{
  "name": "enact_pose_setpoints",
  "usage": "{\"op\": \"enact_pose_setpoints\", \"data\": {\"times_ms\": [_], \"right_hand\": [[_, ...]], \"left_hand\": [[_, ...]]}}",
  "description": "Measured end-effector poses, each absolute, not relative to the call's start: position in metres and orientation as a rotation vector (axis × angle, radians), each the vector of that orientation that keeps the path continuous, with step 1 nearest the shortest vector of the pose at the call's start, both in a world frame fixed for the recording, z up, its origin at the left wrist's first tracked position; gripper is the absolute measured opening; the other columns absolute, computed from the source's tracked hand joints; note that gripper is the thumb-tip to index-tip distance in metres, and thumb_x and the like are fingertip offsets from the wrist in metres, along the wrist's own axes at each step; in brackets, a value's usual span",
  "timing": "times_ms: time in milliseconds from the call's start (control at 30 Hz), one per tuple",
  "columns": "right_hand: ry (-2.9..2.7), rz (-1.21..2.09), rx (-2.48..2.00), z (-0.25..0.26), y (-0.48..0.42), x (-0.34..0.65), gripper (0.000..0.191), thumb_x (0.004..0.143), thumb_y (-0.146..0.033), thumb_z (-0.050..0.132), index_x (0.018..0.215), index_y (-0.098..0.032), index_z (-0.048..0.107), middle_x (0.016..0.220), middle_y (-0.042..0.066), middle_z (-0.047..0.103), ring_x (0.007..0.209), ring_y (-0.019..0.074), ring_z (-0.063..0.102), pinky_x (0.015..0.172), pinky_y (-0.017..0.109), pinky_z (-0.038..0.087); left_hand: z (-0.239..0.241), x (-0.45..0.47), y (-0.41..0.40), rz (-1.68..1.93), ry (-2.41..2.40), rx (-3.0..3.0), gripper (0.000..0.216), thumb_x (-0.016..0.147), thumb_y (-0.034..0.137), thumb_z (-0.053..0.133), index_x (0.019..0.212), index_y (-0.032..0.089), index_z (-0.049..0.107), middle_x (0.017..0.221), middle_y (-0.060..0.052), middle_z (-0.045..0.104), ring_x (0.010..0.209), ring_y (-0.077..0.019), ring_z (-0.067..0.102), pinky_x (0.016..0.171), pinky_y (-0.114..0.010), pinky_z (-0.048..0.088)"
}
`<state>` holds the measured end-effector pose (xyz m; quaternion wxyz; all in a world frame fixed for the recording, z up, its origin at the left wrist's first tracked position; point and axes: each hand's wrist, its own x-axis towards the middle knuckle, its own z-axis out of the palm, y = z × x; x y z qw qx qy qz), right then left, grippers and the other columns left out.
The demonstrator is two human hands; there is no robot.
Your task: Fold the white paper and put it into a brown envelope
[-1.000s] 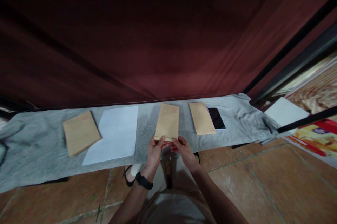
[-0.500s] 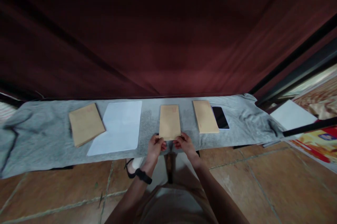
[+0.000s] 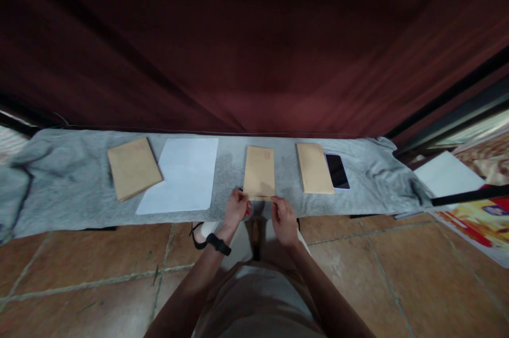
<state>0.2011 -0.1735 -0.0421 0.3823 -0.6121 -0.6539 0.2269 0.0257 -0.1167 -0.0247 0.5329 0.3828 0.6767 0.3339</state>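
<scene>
A brown paper envelope (image 3: pixel 259 171) lies upright before me on the grey cloth, a small reddish stamp mark at its upper right. My left hand (image 3: pixel 236 207) pinches its lower left corner. At the lower right corner, the fingertips of my right hand (image 3: pixel 284 220) close on the edge, where a narrow strip along the bottom looks folded. To the right lies a brown envelope stack (image 3: pixel 315 168), touching or nearly touching a dark-screened phone (image 3: pixel 338 171). On the left, another stack of brown envelopes (image 3: pixel 134 168) overlaps the corner of a white paper sheet (image 3: pixel 183 176).
Grey cloth (image 3: pixel 71 179) covers the long, narrow bench against a dark red curtain (image 3: pixel 254 62). At the far right, a dark metal bar (image 3: pixel 469 195) crosses before a white sheet (image 3: pixel 449 174) and a red-yellow printed package (image 3: pixel 477 221). Tiled floor (image 3: pixel 358 274) lies below.
My right hand has turned and its fingers now press on the envelope's lower right edge. The bottom strip looks more folded. The whole view has shifted slightly.
</scene>
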Motion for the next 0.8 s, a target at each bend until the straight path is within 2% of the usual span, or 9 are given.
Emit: {"op": "enact_pose_setpoints", "data": {"times_ms": [167, 233, 333, 433, 500, 600, 667, 800], "right_hand": [[-2.152, 0.364, -1.351, -0.046, -0.178, 0.182, 0.043, 0.104, -0.020, 0.042, 0.143, -0.015, 0.057, 0.148, 0.012, 0.060, 0.141, 0.0252, 0.051, 0.122, 0.048, 0.040], [-2.224, 0.308, -1.384, -0.050, -0.177, 0.180, 0.045, 0.104, -0.020, 0.044, 0.147, -0.014, 0.055, 0.153, 0.012, 0.056, 0.144, 0.0244, 0.048, 0.124, 0.048, 0.036], [-2.284, 0.275, -1.420, -0.056, -0.178, 0.183, 0.048, 0.103, -0.020, 0.046, 0.150, -0.013, 0.052, 0.156, 0.011, 0.053, 0.147, 0.0233, 0.045, 0.125, 0.047, 0.036], [-2.323, 0.275, -1.406, -0.059, -0.179, 0.186, 0.051, 0.101, -0.017, 0.045, 0.152, -0.013, 0.049, 0.158, 0.011, 0.050, 0.149, 0.0235, 0.042, 0.126, 0.047, 0.034], [-2.341, 0.271, -1.397, -0.060, -0.179, 0.187, 0.054, 0.100, -0.015, 0.045, 0.154, -0.012, 0.047, 0.159, 0.011, 0.048, 0.149, 0.0238, 0.041, 0.126, 0.047, 0.033], [-2.350, 0.249, -1.405, -0.062, -0.177, 0.187, 0.058, 0.097, -0.012, 0.044, 0.154, -0.014, 0.046, 0.159, 0.010, 0.048, 0.149, 0.0236, 0.042, 0.127, 0.048, 0.031], [-2.357, 0.231, -1.401, -0.063, -0.177, 0.187, 0.058, 0.096, -0.012, 0.043, 0.154, -0.014, 0.046, 0.160, 0.010, 0.047, 0.148, 0.0239, 0.043, 0.127, 0.048, 0.031], [-2.365, 0.205, -1.392, -0.064, -0.177, 0.189, 0.056, 0.098, -0.014, 0.041, 0.154, -0.012, 0.046, 0.160, 0.012, 0.047, 0.149, 0.0236, 0.042, 0.127, 0.048, 0.030]], "left_hand": [[-0.023, 0.026, -0.117, 0.724, 1.678, 1.011, 0.007, 0.094, 0.023, 0.053, 0.088, 0.020, 0.049, 0.052, 0.007, 0.056, 0.038, -0.0109, 0.056, 0.040, -0.018, 0.041], [-0.020, 0.026, -0.117, 0.693, 1.724, 1.047, 0.002, 0.094, 0.021, 0.052, 0.094, 0.019, 0.051, 0.055, 0.006, 0.058, 0.039, -0.0115, 0.057, 0.042, -0.019, 0.041], [-0.016, 0.027, -0.120, 0.671, 1.815, 1.101, 0.012, 0.093, 0.017, 0.054, 0.104, 0.017, 0.053, 0.066, 0.001, 0.066, 0.048, -0.0139, 0.063, 0.048, -0.022, 0.043], [-0.014, 0.028, -0.129, 0.617, 1.991, 1.329, 0.022, 0.093, 0.019, 0.057, 0.115, 0.015, 0.054, 0.087, -0.009, 0.074, 0.070, -0.0189, 0.072, 0.058, -0.025, 0.048], [-0.017, 0.029, -0.139, 0.546, 2.070, 1.593, 0.023, 0.097, 0.023, 0.054, 0.118, 0.015, 0.056, 0.093, -0.010, 0.075, 0.078, -0.0211, 0.073, 0.064, -0.027, 0.051], [-0.026, 0.032, -0.156, 0.544, 1.920, 2.012, 0.020, 0.104, 0.026, 0.043, 0.109, 0.018, 0.062, 0.094, -0.009, 0.075, 0.088, -0.0217, 0.073, 0.078, -0.031, 0.055], [-0.033, 0.034, -0.165, 0.592, 1.749, 2.244, 0.027, 0.106, 0.026, 0.038, 0.107, 0.019, 0.064, 0.105, -0.010, 0.074, 0.103, -0.0228, 0.071, 0.093, -0.036, 0.055], [-0.042, 0.034, -0.173, 0.618, 1.615, 2.442, 0.036, 0.107, 0.026, 0.036, 0.133, 0.013, 0.059, 0.135, -0.015, 0.066, 0.132, -0.0246, 0.059, 0.115, -0.045, 0.044]]}}
